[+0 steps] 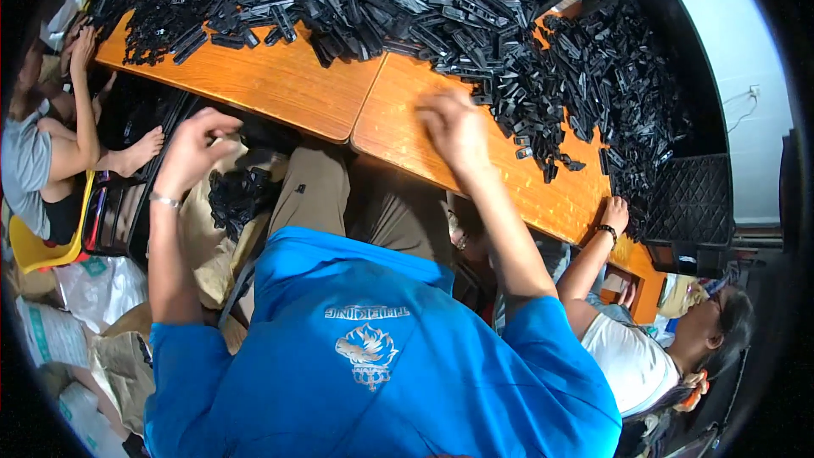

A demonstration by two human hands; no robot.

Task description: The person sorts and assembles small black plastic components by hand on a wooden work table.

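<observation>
Left hand (197, 148) raised just off the near table edge, left side, near a brown sack (212, 265) and a dark bundle (242, 199), contents unclear. Fingers loosely bent, thumb parted from them, grip released. Pale bracelet (164, 200) on that wrist. Right hand (460, 134) over the orange wood-look table (322, 93), right of the seam, near the black plastic parts (458, 13); motion-blurred, fingers bent, can't tell if grasping anything. Parts heaped across the far side: finer bits far left, long strips mid, mixed smaller ones spreading down the right side toward the near edge; a few loose pieces along the pile's near border. Black lattice-sided crate (687, 203) at the right end, beside the parts. Co-worker in white top (632, 366) on the right, arm reaching the table's near edge, fingers at the parts. Second co-worker in grey top (27, 165) on the left, on a yellow chair (44, 254), arms toward the table's left end. Wearer in blue T-shirt (381, 411), brown trousers (314, 187).
</observation>
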